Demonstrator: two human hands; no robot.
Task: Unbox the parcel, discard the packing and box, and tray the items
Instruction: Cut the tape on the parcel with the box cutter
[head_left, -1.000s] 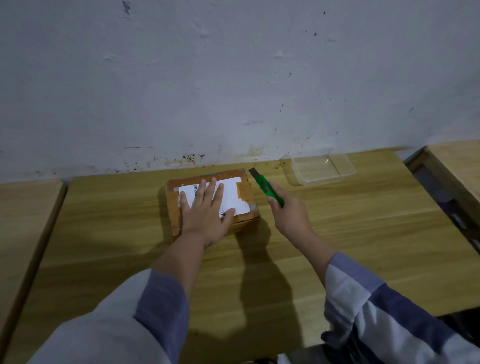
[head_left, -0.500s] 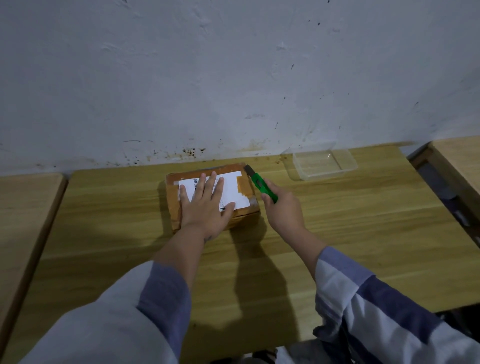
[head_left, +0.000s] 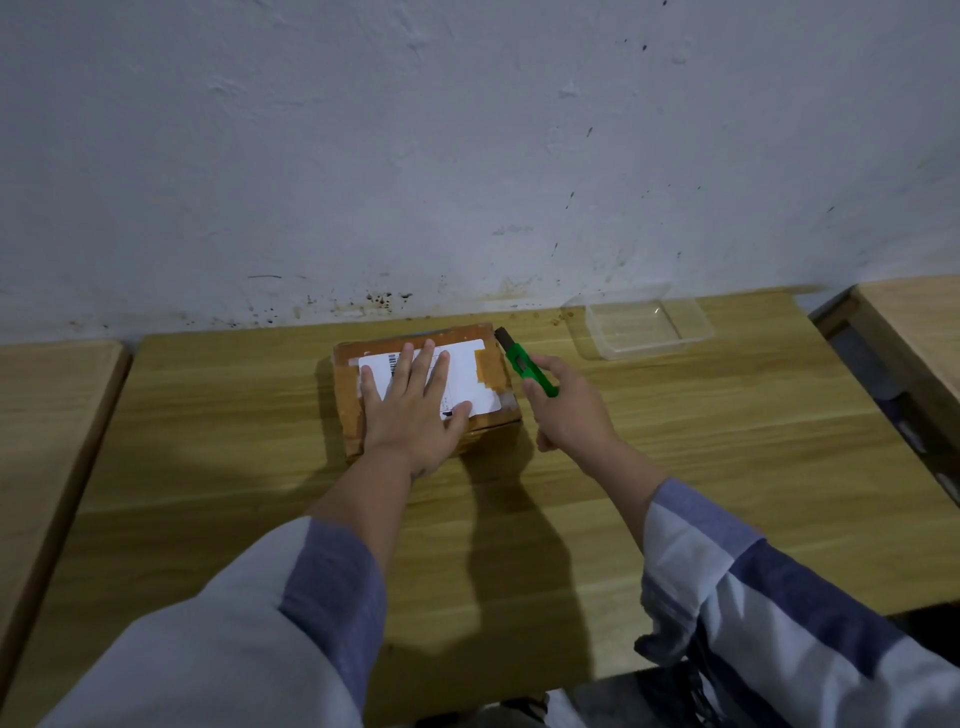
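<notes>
Clear tray (head_left: 644, 325) on counter (head_left: 727, 441) beyond knife (head_left: 524, 361), left hand (head_left: 415, 410) fingers spread flat on parcel (head_left: 493, 366), right hand (head_left: 569, 415) fingers clamped on knife, blade now nearer the parcel's far corner.

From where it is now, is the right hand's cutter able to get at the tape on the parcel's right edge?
Probably yes. The right hand grips the green cutter with its tip at the parcel's far right corner, nothing between. The left hand lies flat on the label, clear of that edge.

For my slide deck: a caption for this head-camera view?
Left hand flat on taped parcel; right hand holds green cutter at its far corner.
</notes>
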